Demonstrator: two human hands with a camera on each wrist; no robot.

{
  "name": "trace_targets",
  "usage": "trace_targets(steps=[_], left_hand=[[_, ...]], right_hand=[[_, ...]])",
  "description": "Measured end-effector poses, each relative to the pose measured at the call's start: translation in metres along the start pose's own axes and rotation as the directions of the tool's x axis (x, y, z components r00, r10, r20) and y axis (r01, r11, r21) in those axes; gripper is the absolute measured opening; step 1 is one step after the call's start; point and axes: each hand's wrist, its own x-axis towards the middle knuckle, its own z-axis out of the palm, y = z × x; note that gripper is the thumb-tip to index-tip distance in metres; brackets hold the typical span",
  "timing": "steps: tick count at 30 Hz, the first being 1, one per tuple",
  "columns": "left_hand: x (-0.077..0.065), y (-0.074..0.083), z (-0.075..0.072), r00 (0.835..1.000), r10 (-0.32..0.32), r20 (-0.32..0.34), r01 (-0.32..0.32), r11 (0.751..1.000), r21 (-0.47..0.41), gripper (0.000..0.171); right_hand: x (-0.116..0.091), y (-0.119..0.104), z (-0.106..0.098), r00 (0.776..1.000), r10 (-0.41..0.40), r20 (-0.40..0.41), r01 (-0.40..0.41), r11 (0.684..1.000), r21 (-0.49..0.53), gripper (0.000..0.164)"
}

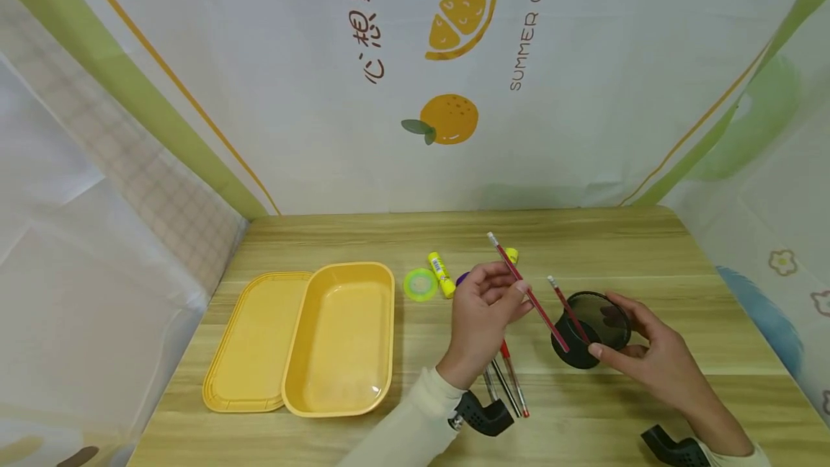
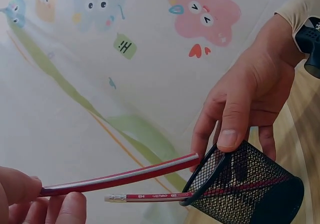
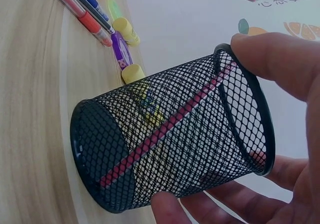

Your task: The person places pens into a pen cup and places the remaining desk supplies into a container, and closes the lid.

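The desk [image 1: 363, 236] has a wood-like surface. On it lie a yellow lid [image 1: 249, 344], a yellow box [image 1: 340, 352] beside it, a green disc [image 1: 421, 285], a glue stick [image 1: 441, 274] and several pens [image 1: 506, 388].

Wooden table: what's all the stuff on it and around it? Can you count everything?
Wooden table: one, light brown, under it all
Printed cloth: count unclear, mostly white, behind and beside the table
Deep rectangular tray: one, yellow, table's left
Flat rounded lid-like piece: one, yellow, partly covered by the tray
Flat round disc: one, light green, right of the tray
Glue-stick-like tubes: two, yellow, one beside the disc, one beyond the left hand
Small item: one, purple, near the tubes
Slim pens: at least three, red, black, blue, near the left hand
Round mesh cup: one, black, in the right hand
Thin pencils: two, red, one in the left hand, one in the cup
Wrist cameras: two, black, one per wrist
Fabric sleeves: two, cream, on the arms
Hands: two, bare, above the table
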Motion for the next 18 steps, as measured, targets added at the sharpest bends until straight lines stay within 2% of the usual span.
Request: trace_targets(steps=[8, 18], left_hand=[[0.007, -0.006, 0.009, 0.999, 0.050, 0.004, -0.050, 0.998, -0.041, 0.028], [0.015, -0.016, 0.016, 0.991, 0.133, -0.018, -0.133, 0.991, 0.001, 0.029]], right_hand=[[0.000, 0.001, 0.002, 1.000, -0.011, -0.020, 0.010, 1.000, -0.014, 0.084], [-0.001, 0.002, 0.002, 0.999, -0.025, -0.032, 0.026, 1.000, 0.008, 0.083]])
